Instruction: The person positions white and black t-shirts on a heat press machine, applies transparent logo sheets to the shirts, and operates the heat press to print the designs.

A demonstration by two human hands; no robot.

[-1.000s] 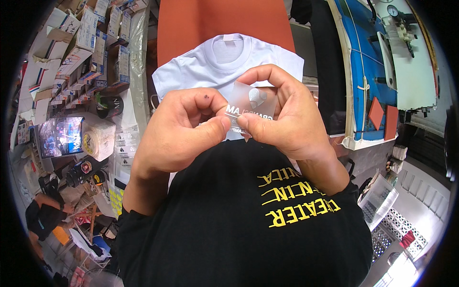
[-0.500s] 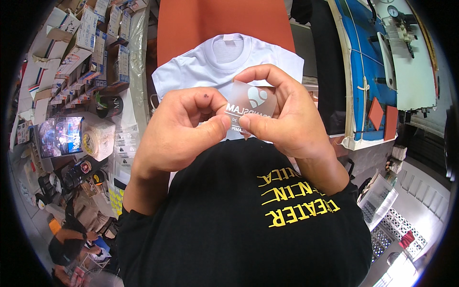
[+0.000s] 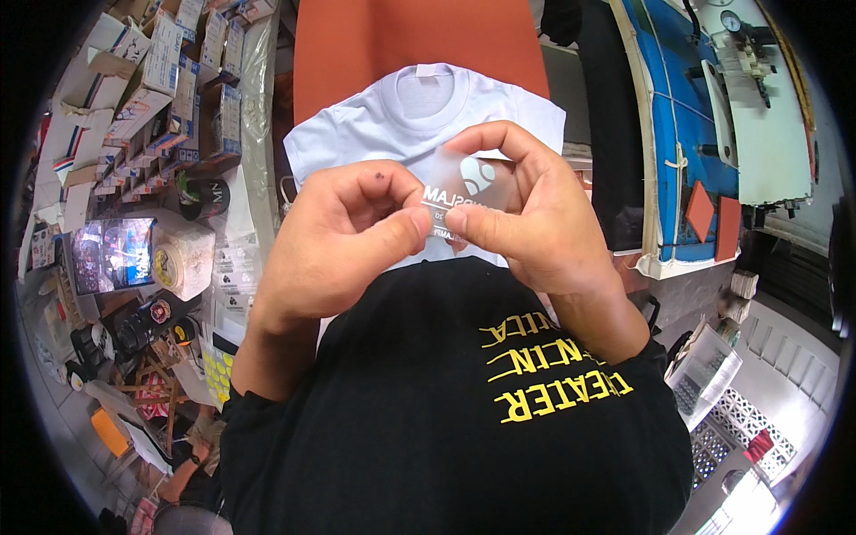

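A small translucent transfer film point(image 3: 479, 178) with a white mirrored print is held up between my hands. My right hand point(image 3: 535, 214) pinches it, thumb across the front and fingers curled behind. My left hand point(image 3: 343, 236) is closed at the film's left edge, thumb against index finger; the fingertips partly cover that edge. Behind and below the film lies a pale white T-shirt point(image 3: 357, 125), spread with its collar at the far side. The shirt rests on a long orange-red board point(image 3: 419, 31).
Cardboard boxes point(image 3: 152, 76) are stacked at the far left, above a lit screen point(image 3: 111, 256). A roll of tape point(image 3: 167, 266) and printed film sheets point(image 3: 234, 267) lie near it. To the right stands a blue-topped frame point(image 3: 664, 116) with orange pads point(image 3: 700, 212).
The film has tilted slightly between my hands, which have barely moved. At the lower left, another person has shifted down toward the picture's edge, uncovering a wooden stand.
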